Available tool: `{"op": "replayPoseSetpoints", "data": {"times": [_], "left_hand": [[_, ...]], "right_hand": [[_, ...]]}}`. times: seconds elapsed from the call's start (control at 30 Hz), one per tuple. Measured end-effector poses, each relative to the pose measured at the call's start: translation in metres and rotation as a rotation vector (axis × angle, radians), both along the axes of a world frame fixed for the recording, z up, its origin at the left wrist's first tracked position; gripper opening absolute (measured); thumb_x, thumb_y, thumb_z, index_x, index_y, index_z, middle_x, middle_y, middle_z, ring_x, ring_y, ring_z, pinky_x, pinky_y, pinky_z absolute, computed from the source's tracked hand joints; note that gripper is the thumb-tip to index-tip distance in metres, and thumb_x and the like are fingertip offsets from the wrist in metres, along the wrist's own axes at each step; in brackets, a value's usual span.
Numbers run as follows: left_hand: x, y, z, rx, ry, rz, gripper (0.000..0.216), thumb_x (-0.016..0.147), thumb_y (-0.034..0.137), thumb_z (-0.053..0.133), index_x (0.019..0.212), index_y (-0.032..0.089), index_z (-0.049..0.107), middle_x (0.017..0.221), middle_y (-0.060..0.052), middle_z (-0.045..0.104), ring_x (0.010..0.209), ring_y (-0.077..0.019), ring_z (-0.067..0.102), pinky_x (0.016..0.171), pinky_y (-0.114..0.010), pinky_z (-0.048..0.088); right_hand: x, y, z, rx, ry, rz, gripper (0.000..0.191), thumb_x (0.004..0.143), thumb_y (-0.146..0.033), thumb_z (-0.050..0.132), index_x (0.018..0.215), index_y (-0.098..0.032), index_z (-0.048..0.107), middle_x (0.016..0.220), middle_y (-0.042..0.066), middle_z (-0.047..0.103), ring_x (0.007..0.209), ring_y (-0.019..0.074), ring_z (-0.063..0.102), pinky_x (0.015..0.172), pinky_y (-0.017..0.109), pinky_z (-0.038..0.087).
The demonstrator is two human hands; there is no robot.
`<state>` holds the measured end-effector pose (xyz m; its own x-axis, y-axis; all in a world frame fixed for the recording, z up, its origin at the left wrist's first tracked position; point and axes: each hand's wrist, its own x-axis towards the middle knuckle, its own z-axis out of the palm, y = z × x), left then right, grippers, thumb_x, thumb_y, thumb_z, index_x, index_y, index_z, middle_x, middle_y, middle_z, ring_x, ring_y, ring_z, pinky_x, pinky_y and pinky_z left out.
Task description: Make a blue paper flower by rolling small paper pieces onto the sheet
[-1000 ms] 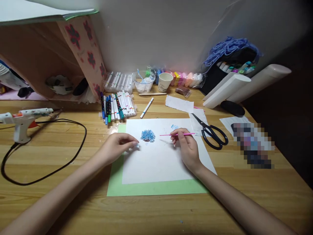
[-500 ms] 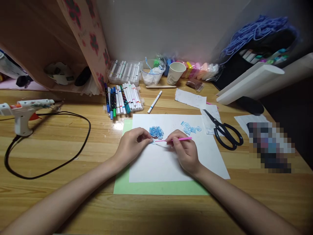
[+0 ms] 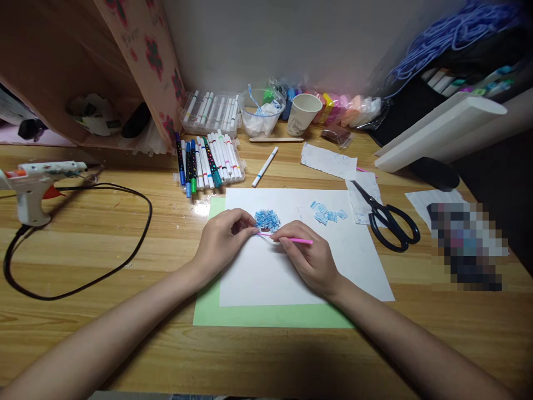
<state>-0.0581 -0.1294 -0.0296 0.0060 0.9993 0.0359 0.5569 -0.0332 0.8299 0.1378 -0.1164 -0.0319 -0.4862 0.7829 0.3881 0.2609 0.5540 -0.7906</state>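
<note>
My right hand (image 3: pixel 310 255) grips a slim pink tool (image 3: pixel 300 241) with a thin tip, its exact kind unclear. That tip reaches left to the fingertips of my left hand (image 3: pixel 225 239), which pinch a small scrap of blue-and-white paper, now mostly hidden. Just beyond the fingertips lies a rounded cluster of crumpled blue bits (image 3: pixel 267 219), with a brown patch at its lower edge. Several blue-striped paper strips (image 3: pixel 327 213) lie to the right. All of this is on a white sheet (image 3: pixel 258 283) over a green sheet (image 3: pixel 275 316).
Black-handled scissors (image 3: pixel 389 222) rest partly on torn paper (image 3: pixel 366 194) at the right. A glue gun (image 3: pixel 33 189) and its looping cord occupy the left. Behind are markers (image 3: pixel 208 161), a plastic bowl (image 3: pixel 262 119), a paper cup (image 3: pixel 303 114) and rolled paper (image 3: pixel 441 133).
My right hand has moved left, bringing the pink tool's tip against my left fingertips. The paper scrap there is less visible. The camera view has shifted slightly.
</note>
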Motion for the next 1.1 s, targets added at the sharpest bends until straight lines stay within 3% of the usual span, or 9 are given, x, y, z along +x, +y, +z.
{"op": "replayPoseSetpoints", "data": {"times": [0.37, 0.9, 1.1], "left_hand": [[0.0004, 0.0055, -0.0025, 0.060, -0.006, -0.012, 0.005, 0.078, 0.023, 0.066, 0.080, 0.019, 0.064, 0.074, 0.000, 0.065, 0.068, -0.0122, 0.056, 0.061, -0.025, 0.041], [-0.0035, 0.0069, -0.0027, 0.049, -0.126, 0.011, 0.009, 0.078, 0.024, 0.066, 0.085, 0.018, 0.063, 0.076, 0.001, 0.066, 0.066, -0.0111, 0.057, 0.063, -0.024, 0.044], [-0.0031, 0.0059, -0.0053, 0.041, -0.092, -0.030, 0.014, 0.076, 0.021, 0.066, 0.090, 0.019, 0.063, 0.080, 0.001, 0.067, 0.071, -0.0120, 0.059, 0.066, -0.025, 0.046]], "right_hand": [[-0.0019, -0.0021, -0.0023, 0.162, -0.056, 0.038, 0.021, 0.090, -0.013, 0.050, 0.105, -0.022, 0.061, 0.091, 0.006, 0.068, 0.085, 0.0179, 0.062, 0.071, 0.033, 0.051], [-0.0015, -0.0049, -0.0058, 0.222, -0.125, 0.011, 0.022, 0.090, -0.014, 0.050, 0.107, -0.024, 0.060, 0.092, 0.006, 0.068, 0.087, 0.0190, 0.062, 0.072, 0.035, 0.051], [0.0025, -0.0059, -0.0070, 0.214, -0.048, -0.009, 0.023, 0.090, -0.015, 0.049, 0.106, -0.025, 0.061, 0.089, 0.005, 0.069, 0.083, 0.0200, 0.063, 0.069, 0.036, 0.052]]}}
